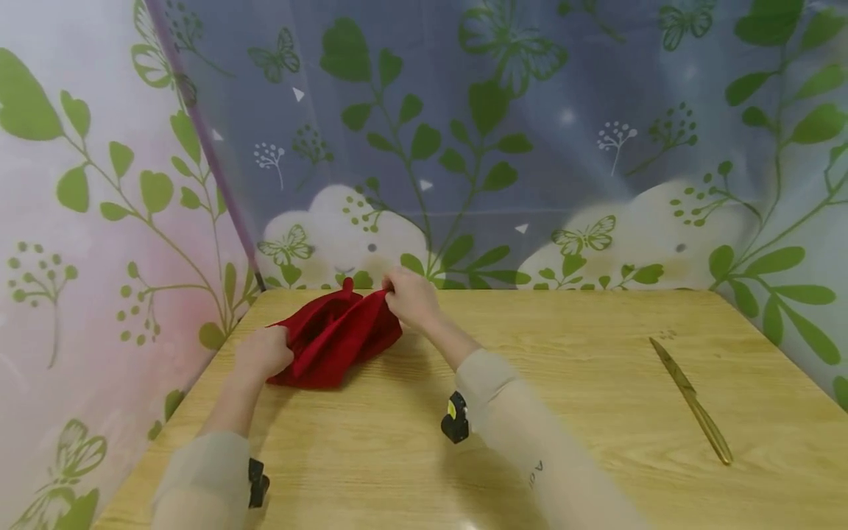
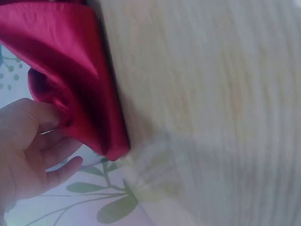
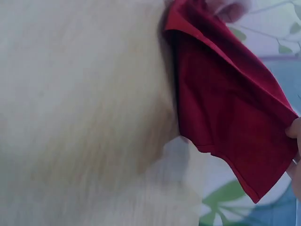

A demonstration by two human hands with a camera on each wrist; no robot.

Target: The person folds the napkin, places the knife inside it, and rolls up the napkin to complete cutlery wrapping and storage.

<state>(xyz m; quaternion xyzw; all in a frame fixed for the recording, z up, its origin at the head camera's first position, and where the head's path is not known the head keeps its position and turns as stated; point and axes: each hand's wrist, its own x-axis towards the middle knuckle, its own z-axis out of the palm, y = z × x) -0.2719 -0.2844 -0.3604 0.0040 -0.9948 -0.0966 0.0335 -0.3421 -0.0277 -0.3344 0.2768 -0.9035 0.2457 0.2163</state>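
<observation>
A red cloth [image 1: 338, 342], hanging in loose folds, is stretched between both hands at the far left of the table. My left hand [image 1: 265, 352] pinches its left side; in the left wrist view the thumb and forefinger grip the shiny red fabric [image 2: 70, 56] while the other fingers are loosely bent. My right hand [image 1: 412, 298] pinches the upper right edge, raised above the tabletop. In the right wrist view the cloth [image 3: 221, 103] slopes down from that hand [image 3: 295, 146], at the frame's right edge. The cloth's lower part lies near or on the table.
A gold-coloured knife [image 1: 692, 401] lies on the right of the wooden table [image 1: 563, 353], its blade pointing away. Patterned fabric walls [image 1: 464, 147] with leaves and butterflies stand behind and at both sides. A black wrist device [image 1: 455, 418] sits on the right sleeve.
</observation>
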